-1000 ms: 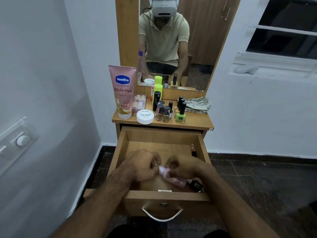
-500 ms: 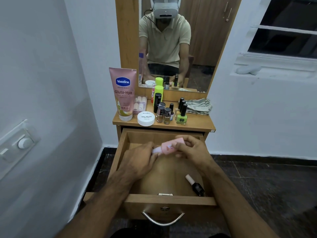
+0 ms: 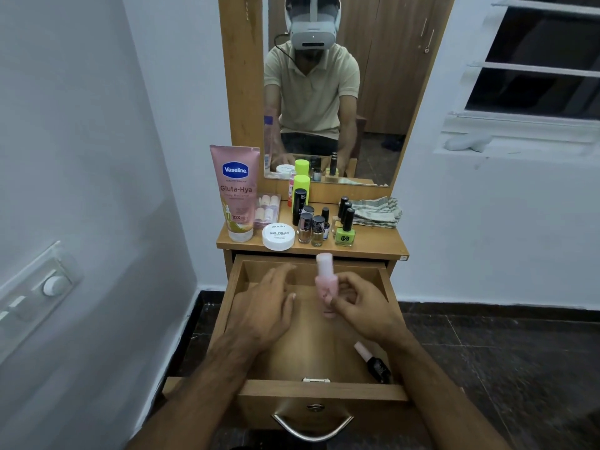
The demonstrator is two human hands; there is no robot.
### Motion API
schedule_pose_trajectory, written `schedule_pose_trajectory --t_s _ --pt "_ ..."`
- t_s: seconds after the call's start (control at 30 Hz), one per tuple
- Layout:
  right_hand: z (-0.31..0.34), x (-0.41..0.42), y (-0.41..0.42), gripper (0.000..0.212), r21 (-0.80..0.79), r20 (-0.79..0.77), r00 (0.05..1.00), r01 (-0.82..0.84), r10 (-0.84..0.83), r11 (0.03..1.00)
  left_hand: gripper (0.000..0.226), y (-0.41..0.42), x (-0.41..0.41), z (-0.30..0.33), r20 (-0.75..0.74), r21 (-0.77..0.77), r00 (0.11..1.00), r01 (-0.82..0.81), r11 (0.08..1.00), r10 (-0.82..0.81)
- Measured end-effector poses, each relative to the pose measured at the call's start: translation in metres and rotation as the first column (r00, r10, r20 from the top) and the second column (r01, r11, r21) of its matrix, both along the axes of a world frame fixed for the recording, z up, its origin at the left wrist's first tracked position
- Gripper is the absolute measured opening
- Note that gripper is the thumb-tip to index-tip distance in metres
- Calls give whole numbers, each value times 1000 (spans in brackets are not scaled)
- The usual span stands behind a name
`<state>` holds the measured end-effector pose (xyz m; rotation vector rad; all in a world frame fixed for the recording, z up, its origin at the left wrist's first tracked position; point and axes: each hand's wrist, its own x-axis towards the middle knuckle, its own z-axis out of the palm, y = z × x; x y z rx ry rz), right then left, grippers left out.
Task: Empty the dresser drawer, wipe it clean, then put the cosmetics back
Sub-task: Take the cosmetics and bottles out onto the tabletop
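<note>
Two hands hover over the open drawer (image 3: 311,389) of a small wooden dresser (image 3: 373,250). At far left, a switch plate (image 3: 39,287) sits on the white wall. On the dresser top, the leftmost thing is a tall pink lotion tube (image 3: 235,191) standing on its cap, with a clear pack of small pale tubes (image 3: 268,209) just beside it. In front of that pack lies a round white jar (image 3: 278,236) marked nail polish. Next come a neon-yellow capped bottle (image 3: 301,190), a black tube (image 3: 299,206) and a cluster of small nail polish bottles (image 3: 311,228). Further right stands a green nail polish bottle (image 3: 345,230) with more black-capped ones behind it, then a folded striped cloth (image 3: 376,211) at the right end.

Above the drawer, the left hand (image 3: 263,310) is released, its fingers straight and spread, palm down, grasping nothing. Just beside it, the right hand (image 3: 363,306) pinches a pink bottle (image 3: 325,282) between thumb and curled fingers, upright with its cap pointing up, above the back half of the drawer. Inside the drawer, near the front right corner, a nail polish bottle (image 3: 373,362) with a pale cap and dark body lies on its side. A curved metal handle (image 3: 311,428) hangs on the drawer front. The mirror (image 3: 373,92) behind reflects the seated person.
</note>
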<state>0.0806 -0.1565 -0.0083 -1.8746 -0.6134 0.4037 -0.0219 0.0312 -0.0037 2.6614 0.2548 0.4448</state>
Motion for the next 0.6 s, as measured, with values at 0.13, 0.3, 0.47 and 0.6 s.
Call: schedule_pose_trajectory --t_s 0.13,0.3,0.47,0.6 --pt "17 1 -3 30 256 97 952 259 -291 931 39 1 0 -2 -52 36 999 -1 999 3" --pt "46 27 -6 32 314 173 800 509 -575 802 32 0 2 -4 -68 43 998 12 999 -9" --pt "57 68 5 36 124 283 771 560 -570 819 34 2 5 -10 -107 33 994 24 999 -21" --pt "56 89 18 37 24 334 780 554 -529 832 34 4 7 -12 -116 15 992 44 999 -42"
